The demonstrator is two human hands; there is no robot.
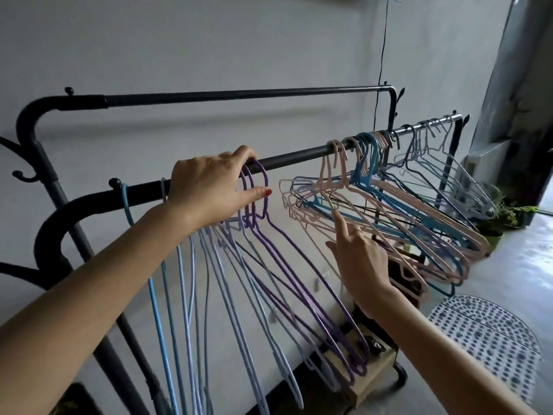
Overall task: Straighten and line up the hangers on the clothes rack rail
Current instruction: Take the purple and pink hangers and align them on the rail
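Note:
A black front rail of the clothes rack carries several wire hangers. At its left hang light blue hangers and purple hangers, close together and steeply slanted. My left hand lies over the rail, fingers curled on the purple hangers' hooks and thumb against one hook. Past a gap to the right, pink hangers and blue hangers sit bunched and tangled. Pale grey hangers spread out at the far right end. My right hand reaches up under the pink bunch, with its straight index finger touching a pink hanger.
A second, higher black rail runs behind, close to the grey wall. A thin black cable hangs down the wall. Below the rack sits a cardboard box; a dotted mat and potted plants are on the floor at right.

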